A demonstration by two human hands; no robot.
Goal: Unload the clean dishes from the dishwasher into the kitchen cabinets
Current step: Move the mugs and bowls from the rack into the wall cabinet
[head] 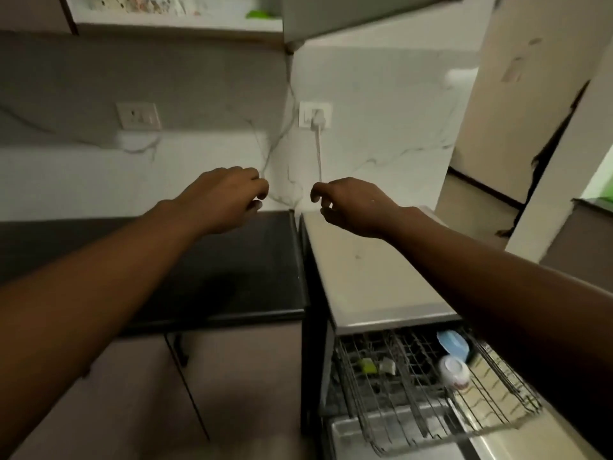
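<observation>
Both hands empty above the dishwasher [374,277]: the left hand [229,199] hangs over the black counter [232,280] just left of the machine, fingers loosely curled, gripping nothing; the right hand [351,205] hovers over the back of the machine's pale top, fingers likewise slack, thumb and forefinger apart — nothing held. The 2 hands sit near each other, not touching.

Below the top's front edge, the wire rack [431,390] is pulled out. In it: a small white cup [454,371] on its side toward the right, a blue item [452,341] just behind it, and 2 small pieces, 1 yellow-green [368,366], toward the left — too blurred to ID. So dishes are left to unload, by the look of it.

Above the machine, the underside of an upper cabinet [358,14] juts out; a shelf [175,26] runs left of it. On the wall behind, a plug and cord [318,151] drop toward the machine's back.

Risks, as judged from here: the extended rack sits low and in front of the body — a step fwd w/o looking could catch it. The cup, lying loose, may roll or slip if grabbed in haste, esp. if wet. Reaching up w/ a dish, the cabinet's overhanging corner is a likely knock point. The cord near the right hand could snag.
</observation>
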